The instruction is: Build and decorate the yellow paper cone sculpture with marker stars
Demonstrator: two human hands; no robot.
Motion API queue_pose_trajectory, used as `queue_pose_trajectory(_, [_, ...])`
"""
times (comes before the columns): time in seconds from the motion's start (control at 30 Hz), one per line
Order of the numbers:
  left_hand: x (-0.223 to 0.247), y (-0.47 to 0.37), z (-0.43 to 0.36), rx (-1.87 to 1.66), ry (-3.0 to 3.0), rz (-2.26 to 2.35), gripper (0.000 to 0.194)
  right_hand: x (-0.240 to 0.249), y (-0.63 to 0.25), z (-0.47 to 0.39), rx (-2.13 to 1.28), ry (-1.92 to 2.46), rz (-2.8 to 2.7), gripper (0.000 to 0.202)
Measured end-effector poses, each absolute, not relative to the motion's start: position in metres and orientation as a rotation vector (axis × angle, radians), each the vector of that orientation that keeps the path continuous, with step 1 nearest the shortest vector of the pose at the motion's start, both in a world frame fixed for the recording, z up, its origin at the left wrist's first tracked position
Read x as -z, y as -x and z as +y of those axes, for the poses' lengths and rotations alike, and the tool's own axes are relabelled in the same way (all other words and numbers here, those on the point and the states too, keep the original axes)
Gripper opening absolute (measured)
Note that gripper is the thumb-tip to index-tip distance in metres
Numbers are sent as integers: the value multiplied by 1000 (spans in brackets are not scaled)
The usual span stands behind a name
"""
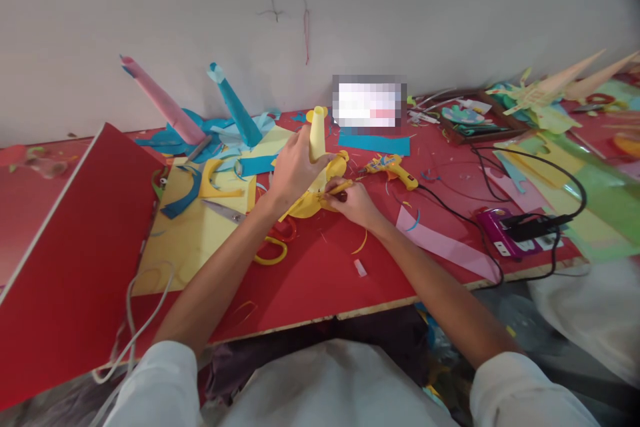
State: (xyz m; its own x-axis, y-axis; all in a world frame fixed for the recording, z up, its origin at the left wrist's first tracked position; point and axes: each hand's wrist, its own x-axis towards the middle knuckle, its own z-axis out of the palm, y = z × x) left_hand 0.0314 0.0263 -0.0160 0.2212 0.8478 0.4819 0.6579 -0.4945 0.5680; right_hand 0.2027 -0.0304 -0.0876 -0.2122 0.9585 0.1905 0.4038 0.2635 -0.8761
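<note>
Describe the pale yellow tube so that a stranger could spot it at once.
On the red table, find the person's left hand, near the picture's middle. The pale yellow tube sticks up right beside it. Its colour sets it apart from the pink tube and blue tube farther left.

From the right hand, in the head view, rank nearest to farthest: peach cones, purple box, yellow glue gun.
1. Yellow glue gun: just beyond the right hand.
2. Purple box: farther right, near side.
3. Peach cones: far right, rear.
</note>
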Motion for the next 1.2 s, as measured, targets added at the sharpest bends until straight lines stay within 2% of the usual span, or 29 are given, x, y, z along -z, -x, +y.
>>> queue_pose_trajectory(0.5, [14,-31,25,-1128,-2262,1423,33,86,-202,-29,-873,1253,-1728,18])
queue_pose_trajectory(0.8, [13,-30,24,-1119,-2268,1401,32,87,-202,-30,-876,1258,-1704,11])
queue_pose_trajectory(1.2, [12,-29,24,-1120,-2262,1380,31,82,-202,-32,-876,1211,-1796,20])
